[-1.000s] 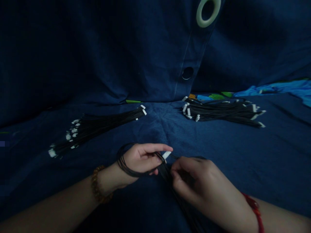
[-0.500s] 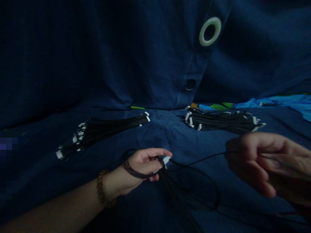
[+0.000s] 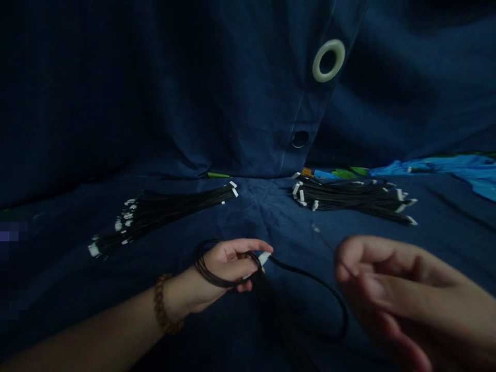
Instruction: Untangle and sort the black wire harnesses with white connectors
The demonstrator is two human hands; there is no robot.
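My left hand (image 3: 228, 263) is closed on black cables with a white connector (image 3: 264, 257) showing at its fingertips. Several loops of black cable (image 3: 203, 268) pass around its thumb side, and one thicker loop (image 3: 341, 305) curves out to the right. My right hand (image 3: 403, 289), at the lower right, pinches a thin black cable between thumb and forefinger; a small blurred pale end (image 3: 315, 228) rises beyond the fingertips. Dark strands hang below my left hand, hard to make out in the shadow.
On the dark blue cloth (image 3: 256, 217) lie a left bundle of black cables (image 3: 170, 209) with white connectors and a right bundle (image 3: 344, 195). Behind hangs a blue curtain (image 3: 232, 103) with a pale ring (image 3: 328, 61). Bright blue fabric (image 3: 437, 165) lies at the far right.
My right hand has moved left and nearer to my left hand, and a pale cable end now shows beyond its fingers. My left hand has barely moved and still holds its cables.
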